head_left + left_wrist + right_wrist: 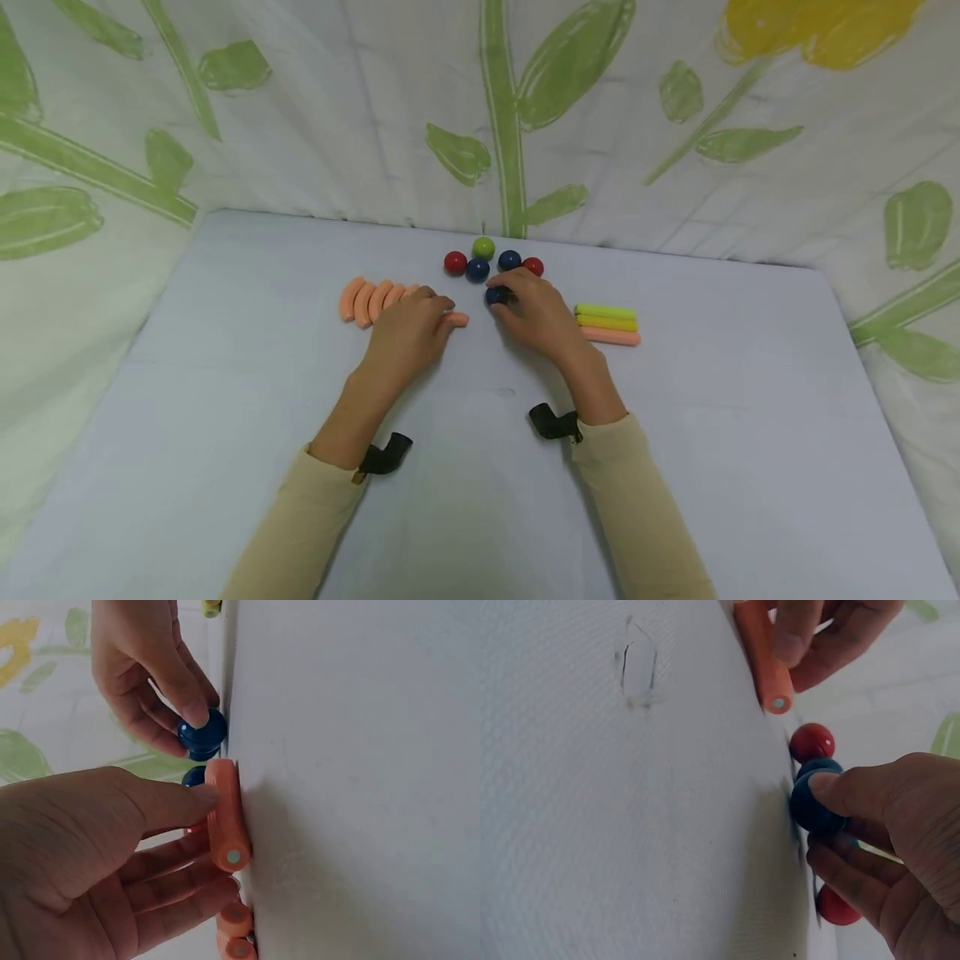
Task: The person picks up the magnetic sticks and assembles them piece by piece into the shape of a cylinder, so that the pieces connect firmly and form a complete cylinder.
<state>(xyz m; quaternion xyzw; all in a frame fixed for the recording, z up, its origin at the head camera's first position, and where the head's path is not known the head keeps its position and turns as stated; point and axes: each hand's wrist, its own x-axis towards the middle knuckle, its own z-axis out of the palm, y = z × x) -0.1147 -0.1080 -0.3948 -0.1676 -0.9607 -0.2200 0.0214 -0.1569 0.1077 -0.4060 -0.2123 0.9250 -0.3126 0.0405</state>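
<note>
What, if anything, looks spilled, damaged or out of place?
A faint oval mark on the tabletop, just below the head view's centre, looks odd against plain white; stain or cut, I cannot tell. Nothing looks spilled. The blue ball in the right hand and orange piece in the left hand look undamaged.

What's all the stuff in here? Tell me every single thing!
Table: 1, whitish, under everything
Backdrop: white, green plants, yellow flower, around table
Red balls: 2, red, far edge
Green ball: 1, green, far edge
Blue balls: 2, dark blue, far edge
Held ball: 1, dark blue, right hand
Curved pieces: several, some hidden, orange, beside left hand
Held piece: 1, orange, left hand
Sticks: 3, green, yellow, orange-pink, right side
Wrist cameras: 2, black
Sleeves: 2, beige
Hands: 2
</note>
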